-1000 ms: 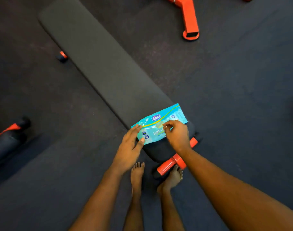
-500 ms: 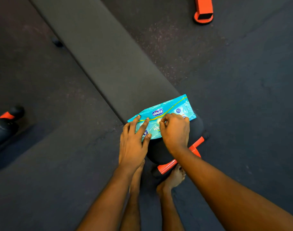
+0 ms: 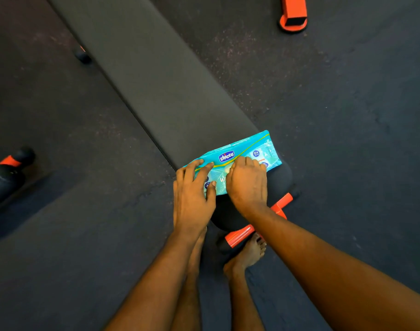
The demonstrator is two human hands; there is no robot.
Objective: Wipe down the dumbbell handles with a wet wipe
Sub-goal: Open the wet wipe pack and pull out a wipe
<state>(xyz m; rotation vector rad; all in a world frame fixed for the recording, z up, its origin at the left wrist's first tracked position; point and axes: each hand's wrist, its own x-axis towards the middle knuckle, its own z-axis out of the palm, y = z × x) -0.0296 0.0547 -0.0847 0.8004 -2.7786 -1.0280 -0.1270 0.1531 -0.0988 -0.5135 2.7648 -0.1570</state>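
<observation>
Pressing flat, left hand (image 3: 192, 194) pins the wet wipe pack (image 3: 242, 151); right hand (image 3: 247, 185) beside it curls over it, grip unclear. No wipe out, wiping all ahead.

A teal Chicco wet-wipe pack (image 3: 246, 150) lies across the near end of the long dark padded counter (image 3: 156, 80), which runs off toward 11 o'clock. The left grip (image 3: 192, 194) presses straight fingers on the pack's left end. The right grip (image 3: 248, 182) curls its fingertips onto the pack's middle. An orange frame foot (image 3: 293, 16) sits at 1 o'clock. Bare feet (image 3: 249, 254) stand at 6 o'clock.
</observation>
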